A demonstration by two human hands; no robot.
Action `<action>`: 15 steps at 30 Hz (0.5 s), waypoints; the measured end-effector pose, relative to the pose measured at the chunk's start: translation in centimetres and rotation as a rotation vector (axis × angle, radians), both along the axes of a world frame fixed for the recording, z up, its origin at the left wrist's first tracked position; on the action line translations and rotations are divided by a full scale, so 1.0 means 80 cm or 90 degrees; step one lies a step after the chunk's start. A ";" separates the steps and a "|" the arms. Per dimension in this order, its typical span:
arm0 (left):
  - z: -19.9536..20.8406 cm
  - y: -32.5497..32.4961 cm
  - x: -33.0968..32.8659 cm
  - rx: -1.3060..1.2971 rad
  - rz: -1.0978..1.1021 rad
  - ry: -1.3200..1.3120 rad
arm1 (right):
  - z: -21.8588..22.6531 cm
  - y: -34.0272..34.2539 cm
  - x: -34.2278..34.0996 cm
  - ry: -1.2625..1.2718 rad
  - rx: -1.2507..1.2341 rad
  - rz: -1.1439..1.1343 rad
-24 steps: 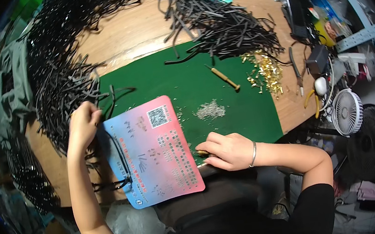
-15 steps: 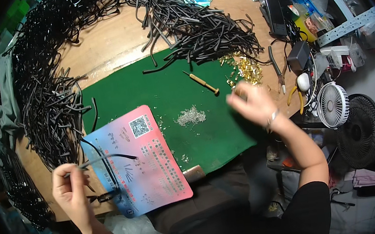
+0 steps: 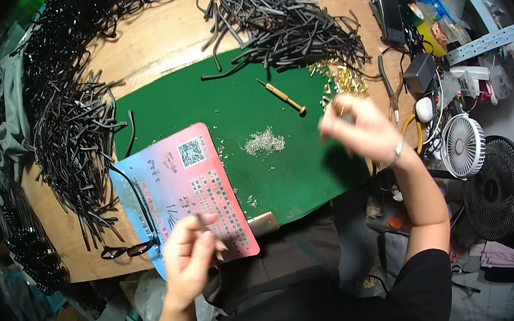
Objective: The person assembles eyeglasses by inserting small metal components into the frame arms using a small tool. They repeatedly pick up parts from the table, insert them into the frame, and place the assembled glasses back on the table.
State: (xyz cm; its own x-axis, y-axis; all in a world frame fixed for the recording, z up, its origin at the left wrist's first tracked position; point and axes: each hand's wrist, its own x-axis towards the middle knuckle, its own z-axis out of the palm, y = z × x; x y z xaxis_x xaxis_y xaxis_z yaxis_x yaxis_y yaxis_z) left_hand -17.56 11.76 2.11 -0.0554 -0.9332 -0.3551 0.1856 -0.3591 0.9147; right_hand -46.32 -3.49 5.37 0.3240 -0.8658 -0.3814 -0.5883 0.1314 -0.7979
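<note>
My left hand is closed over the lower part of a pink and blue printed mat, its fingertips pinched together. What they hold, if anything, cannot be made out. Beside it, at the mat's lower left edge, lies a black eyeglass frame with one long temple arm stretching up over the mat. My right hand hovers over the right side of the green mat, thumb and fingers curled together and slightly blurred. Just beyond it is a heap of small gold metal parts. A brass screwdriver lies left of that hand.
Tiny silvery screws or bits are piled mid-mat. Black temple arms lie heaped at the left and far side; black eyeglass frames crowd the far left. Pliers and a white fan are at the right.
My left hand has moved right, away from the eyeglass frame; the grey temple arm it held no longer shows clearly. My right hand has shifted slightly right. The whole view has shifted a little.
</note>
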 end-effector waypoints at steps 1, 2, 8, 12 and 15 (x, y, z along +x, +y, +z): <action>-0.010 0.007 -0.013 -0.008 -0.023 -0.034 | 0.007 0.022 0.013 -0.058 0.108 0.049; -0.018 0.008 -0.028 0.008 -0.065 0.020 | -0.003 0.042 0.021 -0.079 0.123 0.148; -0.020 0.010 -0.062 0.006 -0.161 -0.063 | -0.041 0.066 0.057 -0.255 0.398 0.154; -0.024 0.014 -0.059 -0.019 -0.145 -0.077 | -0.044 0.062 0.081 -0.214 0.408 0.167; -0.029 0.015 -0.057 -0.050 -0.130 -0.092 | -0.045 0.058 0.085 -0.224 0.423 0.166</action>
State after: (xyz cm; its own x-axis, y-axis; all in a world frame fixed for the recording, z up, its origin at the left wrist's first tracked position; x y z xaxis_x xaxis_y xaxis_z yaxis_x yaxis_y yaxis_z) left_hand -22.12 12.93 -0.17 -0.1996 -0.9327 -0.3004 -0.0188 -0.3028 0.9529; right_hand -39.53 1.13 1.75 0.6820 -0.3732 -0.6290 -0.3935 0.5376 -0.7457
